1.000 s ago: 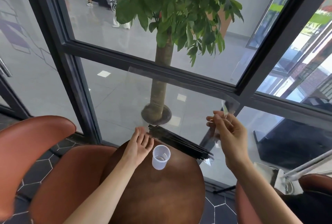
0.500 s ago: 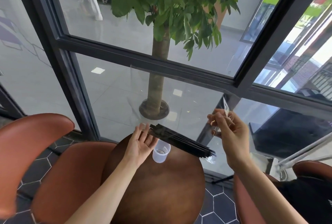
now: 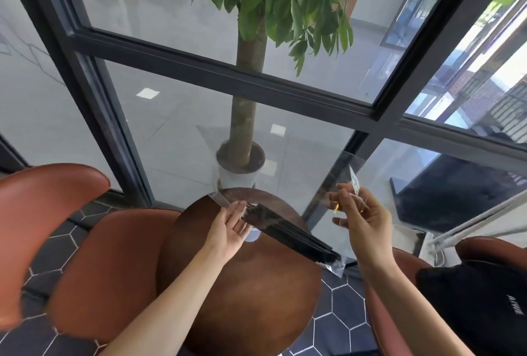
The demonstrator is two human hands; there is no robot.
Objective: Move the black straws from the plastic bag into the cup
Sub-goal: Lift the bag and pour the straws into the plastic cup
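A: What's the biggest thing under the hands?

B: The round dark-brown wooden table (image 3: 245, 298), with rust-brown padded chairs (image 3: 48, 207) to the left of both hands and another by the right forearm. Beyond the hands, past the dark-framed glass wall (image 3: 199, 67), stands a potted tree with green leaves (image 3: 248, 99).

A: And the clear plastic bag?

B: The long transparent plastic bag (image 3: 338, 266) is held up off the table between the two hands. Its closed end hangs just below and left of the right wrist; its open end reaches past the left fingertips, toward the glass.

A: Where are the straws?

B: The bundle of thin black straws (image 3: 288, 231) lies inside the bag, slanting from the left hand's fingertips down toward the right forearm. None are in the cup.

A: How is the left hand set?

B: The left hand (image 3: 231, 224) has its palm up and fingers nearly straight, under the upper end of the bundle, touching the bag, not curled round it.

A: The right hand?

B: The right hand (image 3: 362, 216) is raised, thumb and fingers curled, pinching a fold of the bag's film that sticks up above the fingertips.

A: And the cup?

B: The small translucent white plastic cup (image 3: 252, 235) stands on the table just beside the left palm, mostly hidden below the straws.
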